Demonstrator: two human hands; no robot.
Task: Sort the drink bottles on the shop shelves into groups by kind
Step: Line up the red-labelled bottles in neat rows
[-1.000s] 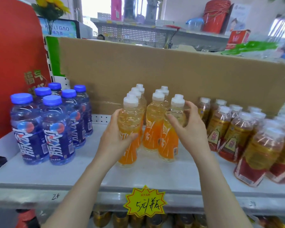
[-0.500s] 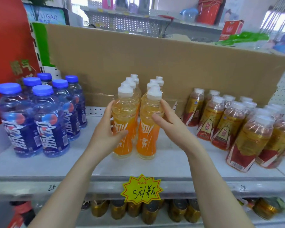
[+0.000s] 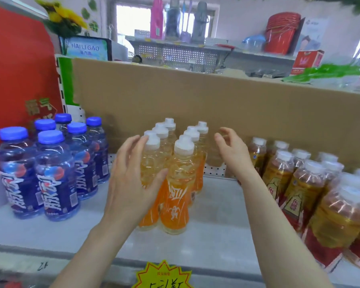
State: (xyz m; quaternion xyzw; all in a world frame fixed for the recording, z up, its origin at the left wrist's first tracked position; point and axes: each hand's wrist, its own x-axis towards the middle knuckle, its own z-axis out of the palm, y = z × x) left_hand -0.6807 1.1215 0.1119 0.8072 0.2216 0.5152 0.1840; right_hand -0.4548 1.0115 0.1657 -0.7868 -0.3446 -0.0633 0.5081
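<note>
Orange drink bottles (image 3: 176, 190) stand bunched before the middle of the cardboard panel (image 3: 216, 104), the left hand (image 3: 131, 183) straight-fingered against the front-left one, the right hand (image 3: 233, 150) open and empty beside them. A sideways shove could topple the tall rows. Six are orange; six blue-capped bottles (image 3: 56, 183) stand before the panel's left end.

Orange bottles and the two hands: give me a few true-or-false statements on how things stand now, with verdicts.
1. The orange bottles stand upright in two rows of three. True.
2. The right hand grips an orange bottle. False: it is open and apart from them, on their right.
3. The left hand is at the left row of the group, fingers nearly straight. True.
4. The blue-capped bottles stand right of the orange ones. False: they stand to the left.
</note>
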